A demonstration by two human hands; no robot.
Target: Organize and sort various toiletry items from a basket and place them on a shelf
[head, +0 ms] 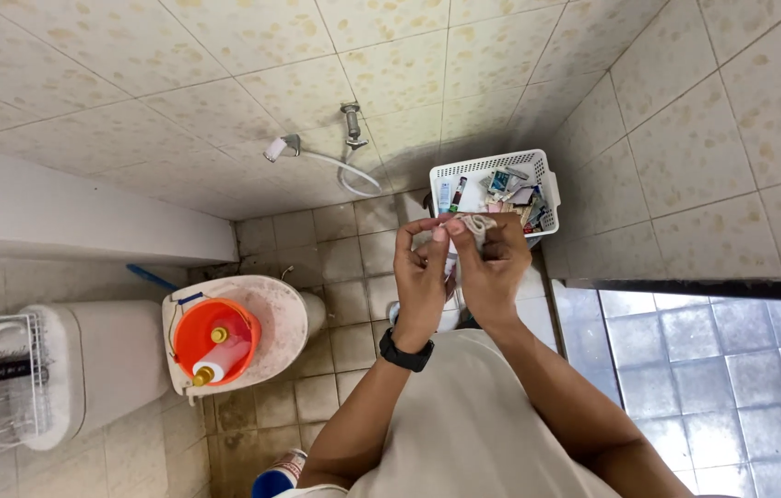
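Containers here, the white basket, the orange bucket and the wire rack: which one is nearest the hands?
The white basket, directly behind both hands. The orange bucket sits on the toilet lid and the wire rack at far left.

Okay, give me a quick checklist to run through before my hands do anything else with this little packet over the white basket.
1. Left hand on the small packet: ok, fingertips pinch it.
2. Right hand on the packet: ok, it grips the other side.
3. Packet opened or sealed: cannot tell, fingers hide it.
4. White basket within reach: ok, right behind the hands, full of small items.
5. Black watch clear of the work: ok, on the left wrist.
6. Orange bucket out of the way: ok, on the toilet lid.
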